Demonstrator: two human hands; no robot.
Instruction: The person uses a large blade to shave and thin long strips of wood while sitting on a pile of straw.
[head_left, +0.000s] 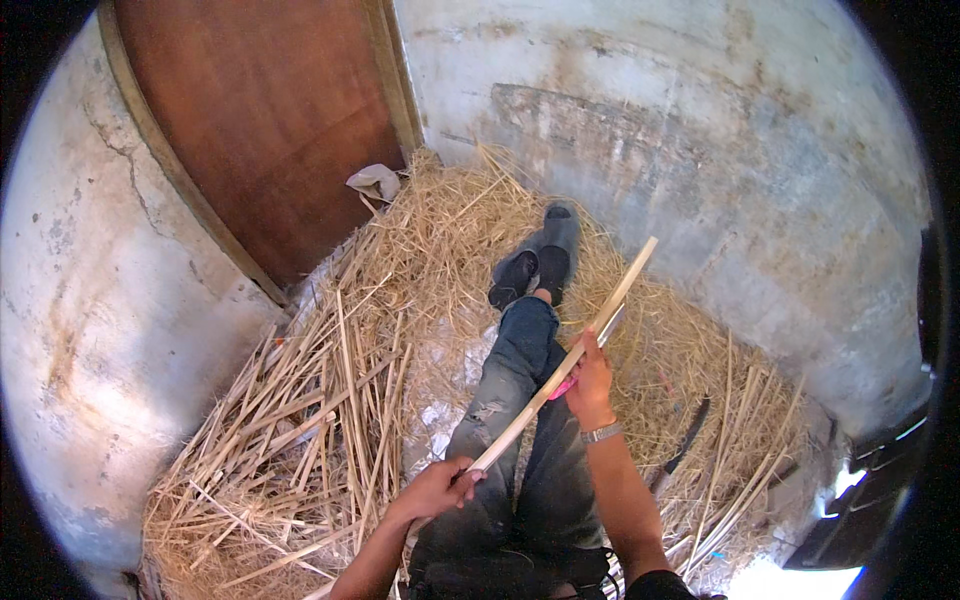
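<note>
A long pale bamboo strip slants across my legs, its far end up and to the right. My left hand is closed around its near end. Farther along, my right hand, with a metal watch on the wrist, is closed against the strip. In it is what looks like a knife with a pink handle; a thin shiny edge shows beside the strip beyond my fingers. My fingers hide most of this tool.
Bamboo strips lie piled on the left, and more on the right. Shavings cover much of the floor. A dark curved blade-like tool lies right of my legs. A brown door and stained walls stand around.
</note>
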